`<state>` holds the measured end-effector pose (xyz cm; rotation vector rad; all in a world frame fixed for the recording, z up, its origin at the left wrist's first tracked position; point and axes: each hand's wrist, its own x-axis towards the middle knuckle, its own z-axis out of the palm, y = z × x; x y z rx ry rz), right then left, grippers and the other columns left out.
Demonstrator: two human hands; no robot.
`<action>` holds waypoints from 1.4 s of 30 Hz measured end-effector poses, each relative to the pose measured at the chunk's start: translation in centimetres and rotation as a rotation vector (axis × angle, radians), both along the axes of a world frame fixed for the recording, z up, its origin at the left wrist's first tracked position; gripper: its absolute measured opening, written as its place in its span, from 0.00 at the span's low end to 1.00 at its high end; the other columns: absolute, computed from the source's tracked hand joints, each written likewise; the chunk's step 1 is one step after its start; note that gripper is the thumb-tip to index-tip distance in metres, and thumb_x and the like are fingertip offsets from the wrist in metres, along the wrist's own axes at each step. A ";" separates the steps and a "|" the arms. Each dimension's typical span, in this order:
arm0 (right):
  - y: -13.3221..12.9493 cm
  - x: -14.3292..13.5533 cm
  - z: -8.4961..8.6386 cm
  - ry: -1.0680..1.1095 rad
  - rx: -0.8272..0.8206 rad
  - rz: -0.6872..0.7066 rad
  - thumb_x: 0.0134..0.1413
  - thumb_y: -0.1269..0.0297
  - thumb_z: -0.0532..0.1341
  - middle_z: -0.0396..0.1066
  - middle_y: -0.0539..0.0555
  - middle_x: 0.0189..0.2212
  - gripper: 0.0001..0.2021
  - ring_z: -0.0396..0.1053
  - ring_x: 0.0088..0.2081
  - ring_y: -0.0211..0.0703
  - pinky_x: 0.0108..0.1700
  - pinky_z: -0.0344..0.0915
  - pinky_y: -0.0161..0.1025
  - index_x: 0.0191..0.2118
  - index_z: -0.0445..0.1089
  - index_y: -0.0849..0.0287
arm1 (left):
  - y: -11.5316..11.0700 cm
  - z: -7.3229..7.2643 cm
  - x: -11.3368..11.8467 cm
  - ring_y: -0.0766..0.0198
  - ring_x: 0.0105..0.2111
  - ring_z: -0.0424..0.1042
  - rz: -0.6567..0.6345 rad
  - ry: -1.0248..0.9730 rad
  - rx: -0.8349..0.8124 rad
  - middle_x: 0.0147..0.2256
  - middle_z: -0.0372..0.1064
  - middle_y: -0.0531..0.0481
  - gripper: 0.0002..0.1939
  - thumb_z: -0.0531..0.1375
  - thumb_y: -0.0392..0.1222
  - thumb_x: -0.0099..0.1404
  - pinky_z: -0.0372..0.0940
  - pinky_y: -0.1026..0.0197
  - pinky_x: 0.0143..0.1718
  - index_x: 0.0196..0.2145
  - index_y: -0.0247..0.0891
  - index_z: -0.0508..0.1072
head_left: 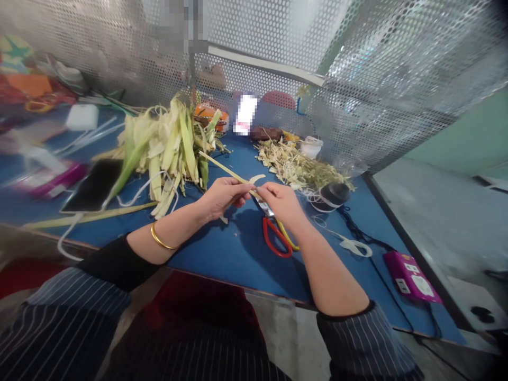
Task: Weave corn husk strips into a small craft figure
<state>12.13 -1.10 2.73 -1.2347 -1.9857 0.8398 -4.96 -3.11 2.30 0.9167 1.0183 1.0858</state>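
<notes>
Over the middle of the blue table, my left hand and my right hand meet, fingers pinched on a narrow pale-green husk strip. Its long end points up and left past my left fingers. The other end is hidden between my fingertips. Scissors with one red and one yellow handle lie just below my right hand, their blades partly covered by it. A small curved husk scrap shows just beyond my fingertips. Left of my hands is a large heap of corn husks.
Dry shredded scraps lie beyond my hands, beside a dark spool with white string. A phone with a white cable sits at left. A purple power box with black cords is at right. Perforated metal mesh borders the back.
</notes>
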 end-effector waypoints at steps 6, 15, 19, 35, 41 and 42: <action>0.1 -0.6 -0.8 0.604 -0.471 -0.021 0.42 0.53 0.68 0.69 0.49 0.24 0.15 0.64 0.26 0.34 0.32 0.60 0.34 0.31 0.73 0.60 | -0.5 0.1 0.1 0.71 0.17 0.66 -0.168 0.054 -0.031 0.22 0.73 0.46 0.14 0.63 0.47 0.59 0.60 0.66 0.20 0.28 0.31 0.76; -0.1 -1.2 -1.7 0.589 -0.205 -0.188 0.47 0.57 0.65 0.65 0.47 0.19 0.12 0.60 0.23 0.34 0.30 0.59 0.36 0.22 0.66 0.58 | -0.9 0.0 0.7 0.69 0.20 0.70 -0.172 0.124 0.015 0.24 0.75 0.45 0.08 0.64 0.40 0.57 0.67 0.65 0.25 0.30 0.29 0.77; -0.6 -0.6 -0.4 0.290 0.213 -0.298 0.54 0.56 0.60 0.71 0.52 0.30 0.10 0.65 0.33 0.40 0.40 0.61 0.40 0.32 0.71 0.57 | -0.5 -0.2 0.3 0.65 0.25 0.74 -0.095 0.022 0.014 0.29 0.77 0.43 0.14 0.66 0.45 0.56 0.70 0.62 0.32 0.35 0.31 0.78; -2.6 -2.4 -1.7 0.055 0.211 -0.041 0.57 0.64 0.56 0.67 0.50 0.26 0.12 0.63 0.30 0.39 0.36 0.58 0.37 0.23 0.64 0.57 | 0.0 -0.2 -0.1 0.65 0.35 0.74 0.029 -0.153 0.174 0.32 0.77 0.47 0.08 0.68 0.34 0.50 0.68 0.62 0.42 0.31 0.31 0.79; -2.7 -2.0 -0.6 0.059 0.105 0.043 0.54 0.67 0.56 0.69 0.51 0.27 0.12 0.66 0.32 0.40 0.39 0.60 0.38 0.21 0.63 0.57 | 0.3 -0.4 -0.2 0.65 0.33 0.74 0.040 -0.092 0.156 0.31 0.77 0.47 0.11 0.68 0.33 0.49 0.68 0.62 0.40 0.33 0.32 0.79; -2.7 -2.0 -0.5 0.056 0.103 0.052 0.54 0.68 0.56 0.69 0.51 0.27 0.12 0.66 0.32 0.40 0.39 0.60 0.38 0.20 0.63 0.57 | 0.3 -0.4 -0.2 0.65 0.32 0.74 0.039 -0.079 0.152 0.31 0.77 0.47 0.10 0.68 0.34 0.50 0.68 0.62 0.40 0.33 0.33 0.79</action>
